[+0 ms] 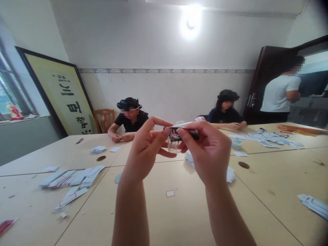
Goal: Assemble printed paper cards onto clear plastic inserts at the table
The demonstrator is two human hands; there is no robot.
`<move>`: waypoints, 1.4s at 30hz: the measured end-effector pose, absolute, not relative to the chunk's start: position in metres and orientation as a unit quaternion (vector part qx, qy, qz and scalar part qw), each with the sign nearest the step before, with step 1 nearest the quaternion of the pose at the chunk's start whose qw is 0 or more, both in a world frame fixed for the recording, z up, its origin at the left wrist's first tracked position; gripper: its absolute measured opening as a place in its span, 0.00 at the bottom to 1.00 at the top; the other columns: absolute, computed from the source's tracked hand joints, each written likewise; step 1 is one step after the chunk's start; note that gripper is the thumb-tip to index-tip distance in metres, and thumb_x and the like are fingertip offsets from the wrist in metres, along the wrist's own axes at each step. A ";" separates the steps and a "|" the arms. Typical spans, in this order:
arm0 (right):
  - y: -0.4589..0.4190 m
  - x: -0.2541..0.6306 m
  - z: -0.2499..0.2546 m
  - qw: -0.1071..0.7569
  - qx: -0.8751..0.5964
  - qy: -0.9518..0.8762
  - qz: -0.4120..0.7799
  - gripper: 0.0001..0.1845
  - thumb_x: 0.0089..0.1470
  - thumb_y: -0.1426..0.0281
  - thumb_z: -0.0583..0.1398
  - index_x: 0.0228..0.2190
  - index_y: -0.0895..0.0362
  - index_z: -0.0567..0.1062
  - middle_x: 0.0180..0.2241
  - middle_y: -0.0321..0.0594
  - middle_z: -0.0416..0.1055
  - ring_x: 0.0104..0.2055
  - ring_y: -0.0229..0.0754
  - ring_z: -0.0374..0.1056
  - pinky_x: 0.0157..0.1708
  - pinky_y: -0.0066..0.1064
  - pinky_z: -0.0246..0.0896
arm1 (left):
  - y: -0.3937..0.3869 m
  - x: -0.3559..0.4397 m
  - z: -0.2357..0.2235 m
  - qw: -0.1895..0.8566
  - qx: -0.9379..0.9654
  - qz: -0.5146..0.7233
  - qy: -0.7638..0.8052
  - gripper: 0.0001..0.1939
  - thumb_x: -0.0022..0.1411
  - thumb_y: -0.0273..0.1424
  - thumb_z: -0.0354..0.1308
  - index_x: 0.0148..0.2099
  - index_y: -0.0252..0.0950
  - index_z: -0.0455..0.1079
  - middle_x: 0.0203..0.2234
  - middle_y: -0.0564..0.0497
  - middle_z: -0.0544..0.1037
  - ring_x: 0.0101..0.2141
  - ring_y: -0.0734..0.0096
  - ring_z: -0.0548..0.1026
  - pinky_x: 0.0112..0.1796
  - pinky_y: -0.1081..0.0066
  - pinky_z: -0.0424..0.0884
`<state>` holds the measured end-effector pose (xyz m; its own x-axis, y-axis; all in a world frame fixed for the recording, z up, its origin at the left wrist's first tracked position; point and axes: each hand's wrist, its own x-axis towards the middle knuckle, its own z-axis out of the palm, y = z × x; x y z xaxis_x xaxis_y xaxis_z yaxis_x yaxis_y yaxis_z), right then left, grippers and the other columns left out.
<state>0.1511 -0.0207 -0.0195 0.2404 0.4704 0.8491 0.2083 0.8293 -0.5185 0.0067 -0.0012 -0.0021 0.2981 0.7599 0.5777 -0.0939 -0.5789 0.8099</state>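
Raised above the table, both hands hold a small black printed packet (174, 134) with pale and red markings. My left hand (146, 148) pinches its left end between thumb and fingers. The thumb of my right hand (208, 148) presses on its face, with the fingers behind it. Clear plastic (173, 147) shows around and below the packet, held between the fingers of both hands; its full shape is hidden. On the table below the hands lies a small white label with a red border (170, 193).
White paper pieces (74, 177) lie in a fanned pile at the left. More papers (269, 138) are scattered at the far right, and a stack (314, 205) sits near the right edge. Two people sit across the table (143, 212); another stands by the door.
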 end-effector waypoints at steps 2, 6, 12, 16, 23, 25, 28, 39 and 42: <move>-0.021 0.151 -0.019 0.739 -0.277 -0.608 0.087 0.03 0.54 0.71 0.64 0.29 0.55 0.76 0.23 0.33 0.72 0.23 0.35 0.70 0.22 0.27 0.69 | -0.002 0.008 -0.002 0.388 0.703 0.547 0.237 0.12 0.63 0.40 0.60 0.42 0.39 0.65 0.24 0.55 0.77 0.27 0.68 0.80 0.26 0.70 0.82; -0.021 0.151 -0.019 0.736 -0.281 -0.609 0.089 0.02 0.54 0.71 0.64 0.29 0.55 0.76 0.24 0.33 0.72 0.24 0.36 0.70 0.23 0.28 0.69 | -0.005 0.010 0.001 0.371 0.703 0.548 0.261 0.11 0.63 0.40 0.59 0.40 0.39 0.64 0.22 0.56 0.76 0.26 0.70 0.79 0.26 0.72 0.81; -0.020 0.151 -0.019 0.741 -0.288 -0.600 0.083 0.02 0.54 0.70 0.64 0.29 0.55 0.76 0.23 0.33 0.71 0.23 0.36 0.68 0.23 0.28 0.69 | -0.007 0.013 0.002 0.346 0.708 0.553 0.269 0.11 0.63 0.40 0.59 0.40 0.38 0.64 0.21 0.56 0.74 0.25 0.71 0.79 0.25 0.73 0.81; -0.019 0.150 -0.020 0.742 -0.295 -0.596 0.082 0.03 0.54 0.70 0.65 0.29 0.56 0.76 0.22 0.33 0.70 0.22 0.35 0.68 0.22 0.28 0.68 | -0.008 0.014 0.002 0.338 0.711 0.554 0.272 0.11 0.64 0.39 0.59 0.40 0.38 0.64 0.21 0.56 0.74 0.25 0.71 0.79 0.26 0.73 0.81; -0.017 0.151 -0.021 0.744 -0.295 -0.592 0.093 0.04 0.54 0.69 0.65 0.29 0.56 0.76 0.23 0.34 0.71 0.23 0.35 0.68 0.22 0.27 0.68 | -0.010 0.016 0.002 0.332 0.708 0.560 0.274 0.11 0.63 0.39 0.60 0.39 0.38 0.65 0.22 0.56 0.75 0.24 0.72 0.78 0.26 0.74 0.80; -0.017 0.151 -0.021 0.744 -0.296 -0.592 0.094 0.04 0.54 0.69 0.64 0.29 0.56 0.76 0.23 0.34 0.71 0.23 0.35 0.69 0.22 0.27 0.68 | -0.011 0.016 0.003 0.333 0.709 0.560 0.272 0.11 0.63 0.39 0.60 0.40 0.38 0.65 0.22 0.56 0.76 0.24 0.72 0.79 0.26 0.74 0.81; -0.017 0.151 -0.020 0.745 -0.293 -0.591 0.101 0.04 0.54 0.69 0.64 0.29 0.56 0.76 0.23 0.34 0.72 0.22 0.35 0.69 0.21 0.27 0.69 | -0.011 0.015 0.003 0.330 0.710 0.559 0.271 0.11 0.63 0.39 0.60 0.40 0.38 0.65 0.23 0.56 0.76 0.25 0.71 0.79 0.26 0.73 0.81; -0.014 0.150 -0.021 0.751 -0.290 -0.587 0.091 0.05 0.53 0.68 0.65 0.29 0.56 0.76 0.24 0.34 0.72 0.21 0.35 0.68 0.19 0.26 0.66 | -0.013 0.014 0.003 0.338 0.708 0.553 0.280 0.13 0.60 0.38 0.63 0.41 0.38 0.65 0.24 0.56 0.77 0.26 0.70 0.80 0.26 0.73 0.81; -0.012 0.149 -0.021 0.756 -0.287 -0.582 0.087 0.05 0.53 0.68 0.65 0.28 0.56 0.76 0.23 0.34 0.72 0.20 0.34 0.68 0.18 0.25 0.65 | -0.012 0.014 0.003 0.335 0.709 0.556 0.275 0.12 0.61 0.38 0.62 0.41 0.38 0.65 0.23 0.56 0.77 0.25 0.70 0.80 0.26 0.74 0.81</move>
